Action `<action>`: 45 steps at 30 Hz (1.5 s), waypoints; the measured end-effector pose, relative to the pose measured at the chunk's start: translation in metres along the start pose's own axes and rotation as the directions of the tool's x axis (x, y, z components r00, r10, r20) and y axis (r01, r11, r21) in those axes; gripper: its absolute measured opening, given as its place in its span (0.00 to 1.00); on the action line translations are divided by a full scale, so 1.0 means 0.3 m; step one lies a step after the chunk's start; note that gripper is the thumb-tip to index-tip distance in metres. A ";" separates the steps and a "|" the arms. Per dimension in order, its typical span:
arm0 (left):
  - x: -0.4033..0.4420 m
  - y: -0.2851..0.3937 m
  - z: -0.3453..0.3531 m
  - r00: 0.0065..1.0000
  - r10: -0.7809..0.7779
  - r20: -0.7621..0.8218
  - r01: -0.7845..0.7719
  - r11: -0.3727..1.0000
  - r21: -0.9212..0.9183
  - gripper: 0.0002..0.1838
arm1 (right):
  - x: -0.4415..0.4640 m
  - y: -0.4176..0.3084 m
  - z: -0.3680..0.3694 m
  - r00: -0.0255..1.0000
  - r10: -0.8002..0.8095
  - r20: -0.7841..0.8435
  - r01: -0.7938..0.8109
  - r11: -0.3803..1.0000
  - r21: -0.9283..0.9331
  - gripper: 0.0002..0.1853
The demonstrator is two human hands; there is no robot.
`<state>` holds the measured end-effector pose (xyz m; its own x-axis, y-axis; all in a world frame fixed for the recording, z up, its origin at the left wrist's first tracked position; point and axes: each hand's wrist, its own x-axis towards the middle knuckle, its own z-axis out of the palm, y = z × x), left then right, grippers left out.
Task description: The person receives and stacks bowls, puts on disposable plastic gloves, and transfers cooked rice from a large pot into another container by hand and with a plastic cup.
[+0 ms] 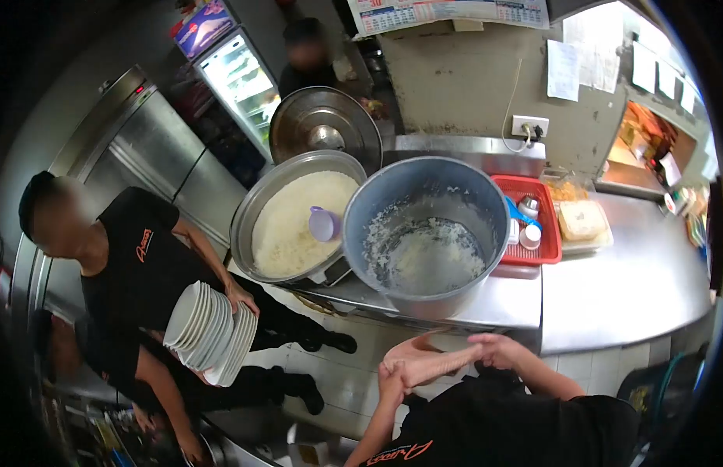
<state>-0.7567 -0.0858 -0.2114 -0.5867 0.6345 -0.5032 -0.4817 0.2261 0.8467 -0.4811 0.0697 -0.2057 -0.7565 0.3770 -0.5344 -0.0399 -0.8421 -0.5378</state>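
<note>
Head view: nearest, short of the front edge of the steel counter [521,300], the left hand [391,381] is gripping one end of a thin tan sheet [441,366] with curled fingers, and the right hand [495,351] is pinching the other end. The sheet is running taut between them, over the tiled floor [346,377] — a loose fold is showing on its counter side. What it is made of, I cannot tell.

Just beyond, a big grey pot [423,286] is standing at the counter's front edge, mouth up, with rice clinging to its bottom and inner wall. Left of it, at the counter's left end, a wide metal pan [243,233] is holding white rice [287,222], and a purple cup [323,224] is resting in the rice on the pot's side. Right of the pot, a red basket [554,233] is carrying small white pieces and a metal cup [528,206]; a tub [583,222] is sitting just beside it.

Off the counter's left end, a co-worker [128,288] in black is carrying a stack of white plates [213,331]. Behind the pan, at the back left corner, a round lid [326,117] is standing on edge — farther off, a second person [307,58] is standing near a lit glass-door cooler [241,86]. Above the back edge, a wall outlet [530,126] is holding a plug.
</note>
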 end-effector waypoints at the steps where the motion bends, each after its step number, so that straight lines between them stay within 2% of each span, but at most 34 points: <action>1: -0.022 -0.025 -0.010 0.999 -0.034 -0.027 0.036 0.998 0.055 0.12 | 0.001 -0.026 -0.034 0.997 0.080 0.013 -0.075 0.976 -0.205 0.25; 2: -0.049 -0.067 0.019 0.996 -0.068 -0.058 0.074 0.992 0.104 0.10 | 0.015 -0.026 -0.082 0.992 0.129 0.000 -0.122 0.937 -0.328 0.23; 3: -0.083 -0.119 0.074 0.990 -0.031 -0.140 0.031 1.000 -0.003 0.09 | -0.005 -0.066 -0.088 0.988 0.152 -0.027 -0.145 0.854 -0.500 0.22; 5: -0.190 -0.185 0.117 0.944 0.025 -0.328 -0.081 0.984 -0.159 0.08 | 0.013 -0.065 -0.190 0.984 0.176 -0.038 -0.154 0.716 -0.680 0.20; 7: -0.280 -0.303 0.107 0.881 0.079 -0.466 -0.209 0.950 -0.233 0.09 | -0.012 -0.092 -0.239 0.976 0.216 0.039 -0.150 0.788 -0.597 0.19; 8: -0.317 -0.364 0.134 0.844 0.100 -0.527 -0.285 0.916 -0.281 0.09 | -0.022 -0.095 -0.263 0.968 0.244 0.052 -0.160 0.769 -0.619 0.18; 11: -0.477 -0.414 0.190 0.791 0.139 -0.596 -0.425 0.826 -0.371 0.09 | -0.135 -0.208 -0.200 0.918 0.382 0.103 -0.129 0.536 -0.835 0.17; 12: -0.538 -0.413 0.213 0.774 0.129 -0.620 -0.457 0.791 -0.407 0.10 | -0.184 -0.224 -0.180 0.928 0.348 0.130 -0.060 0.486 -0.872 0.15; 13: -0.589 -0.452 0.224 0.658 0.114 -0.744 -0.417 0.878 -0.235 0.10 | -0.209 -0.205 -0.192 0.939 0.265 0.221 0.108 0.382 -0.918 0.14; 15: -0.652 -0.577 0.248 0.387 0.149 -0.910 -0.223 0.973 0.065 0.11 | -0.264 -0.156 -0.259 0.894 0.111 0.435 0.424 0.108 -0.899 0.13; 17: -0.725 -0.703 0.228 0.641 0.150 -0.753 0.089 0.960 0.267 0.19 | -0.301 -0.108 -0.321 0.868 0.072 0.491 0.493 -0.019 -0.870 0.10; 18: -0.825 -0.641 0.302 0.807 0.041 -0.589 0.310 0.820 0.481 0.21 | -0.331 -0.092 -0.329 0.861 0.064 0.504 0.508 -0.071 -0.858 0.10; 19: -0.903 -0.616 0.353 0.892 -0.140 -0.430 0.425 0.581 0.694 0.24 | -0.366 -0.077 -0.341 0.853 0.059 0.518 0.521 -0.119 -0.845 0.09; 20: -0.924 -0.746 0.346 0.920 -0.318 -0.231 0.371 0.512 0.775 0.27 | -0.393 -0.059 -0.369 0.838 0.107 0.536 0.546 -0.131 -0.827 0.09; 21: -0.950 -0.862 0.347 0.881 -0.472 -0.016 0.273 0.481 0.833 0.30 | -0.432 -0.041 -0.390 0.755 0.082 0.651 0.656 -0.079 -0.751 0.10; 22: -1.012 -0.940 0.415 0.884 -0.456 0.104 0.201 0.572 0.795 0.30 | -0.475 -0.028 -0.409 0.661 0.057 0.748 0.750 -0.036 -0.660 0.10; 23: -1.083 -0.993 0.507 0.951 -0.280 0.133 0.123 0.735 0.667 0.29 | -0.521 -0.017 -0.422 0.557 0.032 0.830 0.830 0.003 -0.558 0.11; 24: -1.153 -1.044 0.598 0.986 -0.025 0.162 -0.056 0.877 0.478 0.29 | -0.602 -0.014 -0.413 0.679 0.124 0.724 0.716 0.109 -0.690 0.12; 25: -1.217 -1.078 0.685 0.956 0.226 0.186 -0.272 0.919 0.287 0.28 | -0.632 0.017 -0.460 0.676 0.202 0.708 0.719 0.027 -0.694 0.11; 26: -1.284 -1.088 0.774 0.882 0.422 0.208 -0.454 0.880 0.138 0.28 | -0.699 0.021 -0.471 0.711 0.191 0.677 0.684 0.037 -0.729 0.10; 27: -1.326 -1.185 0.804 0.985 0.108 0.137 -0.141 0.955 0.260 0.27 | -0.755 0.022 -0.470 0.738 0.176 0.652 0.654 0.054 -0.755 0.09; 29: -1.422 -1.099 0.902 0.979 0.101 0.178 -0.075 0.986 -0.149 0.27 | -0.811 0.001 -0.480 0.663 0.110 0.741 0.748 -0.046 -0.662 0.08; 31: -1.490 -0.966 0.974 0.979 -0.141 0.151 0.142 0.990 0.000 0.26 | -0.851 -0.016 -0.469 0.563 0.067 0.824 0.825 -0.102 -0.555 0.08; 32: -1.519 -0.930 1.006 0.958 -0.258 0.126 0.251 0.966 0.067 0.26 | -0.877 -0.025 -0.451 0.577 0.064 0.814 0.815 -0.106 -0.569 0.08; 34: -1.496 -0.963 1.043 0.984 -0.136 0.114 0.163 0.949 -0.269 0.28 | -0.937 -0.046 -0.428 0.585 0.017 0.811 0.806 -0.125 -0.579 0.09; 36: -1.430 -1.033 1.053 0.997 -0.022 0.067 0.056 0.819 -0.571 0.30 | -1.040 -0.076 -0.418 0.585 -0.072 0.808 0.798 -0.125 -0.589 0.09; 38: -1.459 -1.110 1.084 0.999 0.036 -0.008 -0.028 0.590 -0.807 0.32 | -1.186 -0.131 -0.460 0.589 0.272 0.761 0.779 0.060 -0.625 0.11; 39: -1.497 -1.026 1.132 0.995 0.087 -0.056 -0.095 0.552 -0.829 0.33 | -1.247 -0.166 -0.477 0.540 0.439 0.718 0.747 0.143 -0.650 0.12; 40: -1.546 -0.951 1.184 0.983 0.131 -0.125 -0.174 0.495 -0.851 0.34 | -1.301 -0.185 -0.495 0.517 0.695 0.501 0.561 0.168 -0.811 0.18; 41: -1.541 -1.006 1.195 0.971 0.206 -0.125 -0.212 0.482 -0.850 0.33 | -1.363 -0.205 -0.519 0.517 0.755 0.402 0.333 0.255 -0.908 0.23; 42: -1.537 -1.061 1.208 0.952 0.280 -0.125 -0.248 0.464 -0.850 0.33 | -1.374 -0.192 -0.581 0.601 0.655 0.458 0.395 0.255 -0.883 0.24; 43: -1.586 -1.009 1.250 0.955 0.203 -0.215 -0.287 0.467 -0.836 0.33 | -1.371 -0.178 -0.652 0.663 0.547 0.511 0.456 0.246 -0.855 0.26; 44: -1.578 -1.093 1.248 0.949 0.267 -0.169 -0.291 0.526 -0.799 0.33 | -1.342 -0.167 -0.707 0.715 0.472 0.516 0.414 0.309 -0.856 0.27; 45: -1.631 -1.054 1.316 0.959 0.118 -0.257 -0.280 0.527 -0.803 0.32 | -1.327 -0.143 -0.765 0.773 0.389 0.500 0.361 0.377 -0.853 0.28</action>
<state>-0.0603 -0.1761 -0.1646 -0.7866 0.4455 -0.4274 -0.6123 -0.6514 0.4480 -0.0284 0.0443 -0.1196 -0.9271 -0.2292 -0.2966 0.2682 0.1472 -0.9520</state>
